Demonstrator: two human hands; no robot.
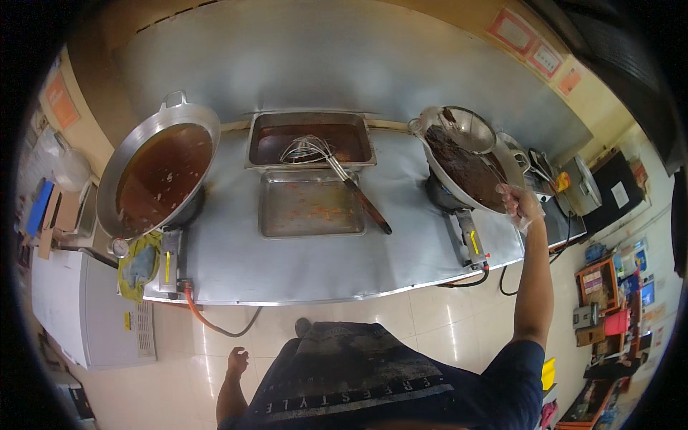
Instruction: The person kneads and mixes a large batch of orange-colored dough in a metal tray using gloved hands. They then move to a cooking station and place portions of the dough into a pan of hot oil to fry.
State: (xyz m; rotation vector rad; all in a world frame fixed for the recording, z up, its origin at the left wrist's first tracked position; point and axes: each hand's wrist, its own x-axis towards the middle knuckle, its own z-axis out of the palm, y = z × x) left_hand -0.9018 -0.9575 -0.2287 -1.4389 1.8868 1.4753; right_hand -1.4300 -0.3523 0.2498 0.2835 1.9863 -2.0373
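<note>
My right hand (520, 206), in a clear plastic glove, grips the thin handle of a round metal strainer (473, 130). The strainer's bowl leans at the far side of a large metal wok (513, 161). Thick dark brown food (451, 156) lies in that wok, which sits on a gas burner (449, 199). Low beside my body hangs my left hand (237, 361), bare and empty, with loosely curled fingers. At the left, a second wok (105, 188) holds reddish-brown liquid (164, 166), and a dial thermometer (119, 248) is at its near rim.
A wire whisk (352, 188) rests across a deep steel pan (371, 156) of dark liquid and a shallow tray (313, 232). A yellow-green cloth (141, 266) hangs by the left burner. Gas hoses (215, 325) run below the table's front edge (349, 298). A lidded pot (581, 185) stands right.
</note>
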